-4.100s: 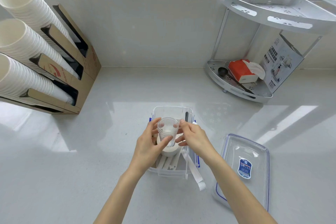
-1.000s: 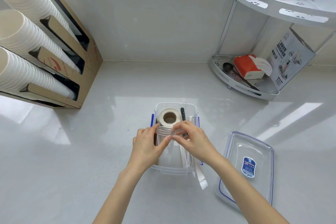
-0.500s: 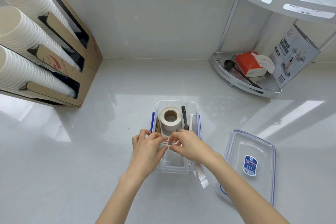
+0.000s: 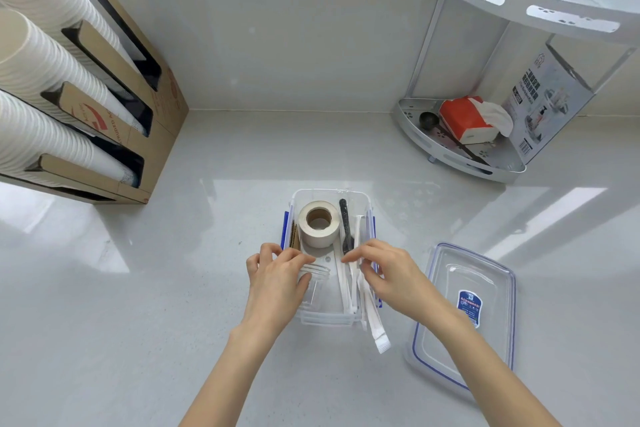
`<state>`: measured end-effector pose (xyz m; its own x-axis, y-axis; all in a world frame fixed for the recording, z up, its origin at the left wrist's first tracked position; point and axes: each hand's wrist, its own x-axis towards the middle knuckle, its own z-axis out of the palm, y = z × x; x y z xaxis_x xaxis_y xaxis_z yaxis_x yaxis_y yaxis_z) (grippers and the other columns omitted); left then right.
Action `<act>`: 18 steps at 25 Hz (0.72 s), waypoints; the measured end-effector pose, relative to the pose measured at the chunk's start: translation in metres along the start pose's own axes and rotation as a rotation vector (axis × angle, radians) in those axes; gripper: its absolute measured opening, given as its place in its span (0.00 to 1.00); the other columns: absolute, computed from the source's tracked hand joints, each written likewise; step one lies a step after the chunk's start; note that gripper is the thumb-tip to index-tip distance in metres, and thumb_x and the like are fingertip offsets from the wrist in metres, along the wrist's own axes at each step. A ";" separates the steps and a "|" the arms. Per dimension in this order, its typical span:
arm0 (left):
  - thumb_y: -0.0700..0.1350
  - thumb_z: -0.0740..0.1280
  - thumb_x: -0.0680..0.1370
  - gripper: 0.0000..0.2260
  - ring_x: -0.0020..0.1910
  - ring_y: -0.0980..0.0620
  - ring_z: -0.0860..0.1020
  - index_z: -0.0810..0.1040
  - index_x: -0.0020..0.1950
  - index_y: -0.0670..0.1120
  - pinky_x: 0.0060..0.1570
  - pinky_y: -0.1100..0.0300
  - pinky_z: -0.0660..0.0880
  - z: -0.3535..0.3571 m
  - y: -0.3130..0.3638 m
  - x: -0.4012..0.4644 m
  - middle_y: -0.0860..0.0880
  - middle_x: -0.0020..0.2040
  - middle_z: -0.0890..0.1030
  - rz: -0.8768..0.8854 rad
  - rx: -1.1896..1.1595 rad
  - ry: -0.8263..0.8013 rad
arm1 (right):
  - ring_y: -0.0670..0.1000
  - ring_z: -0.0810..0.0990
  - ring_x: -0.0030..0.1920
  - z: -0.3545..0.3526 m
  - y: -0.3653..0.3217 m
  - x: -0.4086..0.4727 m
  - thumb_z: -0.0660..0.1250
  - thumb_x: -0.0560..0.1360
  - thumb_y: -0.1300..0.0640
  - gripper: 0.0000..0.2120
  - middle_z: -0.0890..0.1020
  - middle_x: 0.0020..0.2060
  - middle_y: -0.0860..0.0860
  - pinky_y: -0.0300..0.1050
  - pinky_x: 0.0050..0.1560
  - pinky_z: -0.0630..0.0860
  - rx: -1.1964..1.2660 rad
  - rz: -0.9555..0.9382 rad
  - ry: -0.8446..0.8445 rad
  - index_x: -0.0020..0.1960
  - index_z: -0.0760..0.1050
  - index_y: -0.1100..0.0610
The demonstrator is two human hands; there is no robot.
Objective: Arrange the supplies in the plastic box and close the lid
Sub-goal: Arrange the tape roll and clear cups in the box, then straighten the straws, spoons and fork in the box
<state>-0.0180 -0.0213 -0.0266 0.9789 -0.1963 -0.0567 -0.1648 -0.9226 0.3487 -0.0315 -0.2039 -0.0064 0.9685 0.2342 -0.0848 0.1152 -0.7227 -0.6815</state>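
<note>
The plastic box (image 4: 331, 317) stood open on the counter (image 4: 138, 322), with the lid (image 4: 464, 319) lying just beside it on the right. A tape roll (image 4: 319, 224) and a black utensil (image 4: 345, 225) occupied the far end. The left hand (image 4: 277, 284) rested on a clear cup (image 4: 313, 282) lying in the near end, fingers curled over its rim. The right hand (image 4: 391, 274) appeared to pinch the wrapped straws (image 4: 363, 295), which overhung the near wall.
</note>
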 end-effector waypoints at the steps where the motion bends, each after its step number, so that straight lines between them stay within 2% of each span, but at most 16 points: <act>1: 0.49 0.57 0.78 0.15 0.65 0.50 0.61 0.71 0.64 0.55 0.55 0.59 0.49 0.000 0.001 0.000 0.58 0.63 0.74 -0.004 -0.001 -0.001 | 0.36 0.71 0.43 -0.001 0.003 -0.006 0.57 0.76 0.66 0.16 0.75 0.47 0.45 0.21 0.44 0.64 0.001 -0.004 -0.023 0.55 0.79 0.53; 4: 0.48 0.58 0.78 0.16 0.65 0.50 0.61 0.70 0.65 0.53 0.56 0.58 0.50 0.001 0.002 0.000 0.57 0.64 0.74 -0.006 0.007 0.008 | 0.40 0.69 0.49 0.002 0.011 -0.021 0.55 0.73 0.70 0.23 0.73 0.52 0.41 0.21 0.49 0.62 -0.055 -0.053 -0.130 0.57 0.78 0.50; 7: 0.47 0.57 0.77 0.16 0.64 0.50 0.62 0.70 0.65 0.52 0.57 0.58 0.50 0.001 0.006 0.000 0.55 0.64 0.73 -0.006 -0.013 0.045 | 0.44 0.63 0.54 0.005 0.016 -0.029 0.53 0.70 0.71 0.28 0.73 0.61 0.41 0.27 0.54 0.61 -0.140 -0.112 -0.224 0.59 0.77 0.47; 9: 0.47 0.57 0.77 0.16 0.64 0.51 0.63 0.70 0.65 0.53 0.56 0.59 0.50 0.000 0.009 0.000 0.55 0.63 0.74 -0.001 -0.039 0.071 | 0.43 0.61 0.54 0.006 0.015 -0.031 0.56 0.71 0.69 0.25 0.75 0.61 0.41 0.34 0.59 0.63 -0.167 -0.120 -0.246 0.58 0.77 0.46; 12: 0.46 0.57 0.77 0.15 0.63 0.51 0.65 0.72 0.63 0.52 0.52 0.61 0.51 -0.001 0.012 -0.001 0.55 0.61 0.75 0.028 -0.078 0.086 | 0.40 0.64 0.52 0.004 0.017 -0.031 0.61 0.74 0.61 0.15 0.77 0.51 0.37 0.41 0.62 0.65 -0.129 -0.104 -0.229 0.54 0.80 0.47; 15: 0.44 0.59 0.77 0.14 0.59 0.51 0.69 0.74 0.61 0.49 0.51 0.66 0.54 -0.003 0.014 -0.001 0.52 0.59 0.77 0.078 -0.177 0.077 | 0.38 0.69 0.51 0.000 0.017 -0.029 0.62 0.74 0.59 0.12 0.72 0.45 0.30 0.33 0.57 0.67 -0.023 -0.088 -0.172 0.52 0.80 0.49; 18: 0.41 0.59 0.77 0.13 0.50 0.56 0.74 0.76 0.59 0.45 0.49 0.72 0.63 -0.005 0.023 0.003 0.49 0.56 0.78 0.079 -0.349 0.021 | 0.43 0.75 0.50 -0.005 0.013 -0.025 0.63 0.73 0.60 0.12 0.77 0.45 0.35 0.26 0.47 0.67 0.166 -0.037 0.047 0.46 0.79 0.43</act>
<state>-0.0179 -0.0411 -0.0144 0.9677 -0.2522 0.0008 -0.1921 -0.7350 0.6503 -0.0531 -0.2224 -0.0096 0.9739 0.2256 -0.0258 0.1170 -0.5959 -0.7945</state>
